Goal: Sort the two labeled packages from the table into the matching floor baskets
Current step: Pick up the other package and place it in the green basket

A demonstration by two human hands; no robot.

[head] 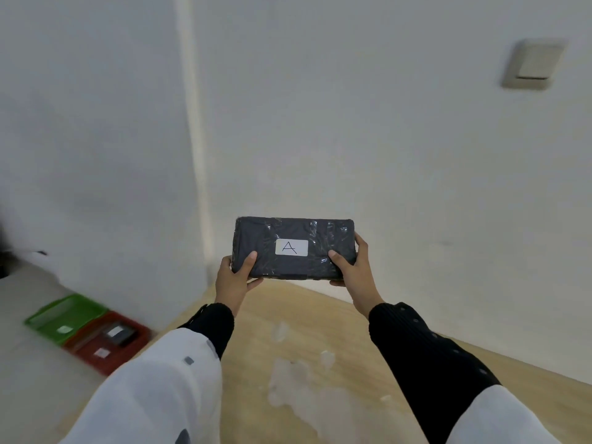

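Holding the black package (pixel 293 248) up at chest height over the wooden bench (pixel 320 347), label "A" (pixel 291 247) facing the camera. Long axis running left to right, with the left hand (pixel 234 277) clasping the near-left corner and the right hand (pixel 350 265) clasping the right end, thumbs on top, fingers underneath. Both equally near, sharing the load. Down on the floor at far left, well apart from the package: green basket (pixel 64 312), touching the red basket (pixel 112 341) just right of it. Red one already holding a dark parcel (pixel 120 334). Basket labels too blurred to read. Probably a leftward turn and a lowering needed; bench edge between package and baskets.
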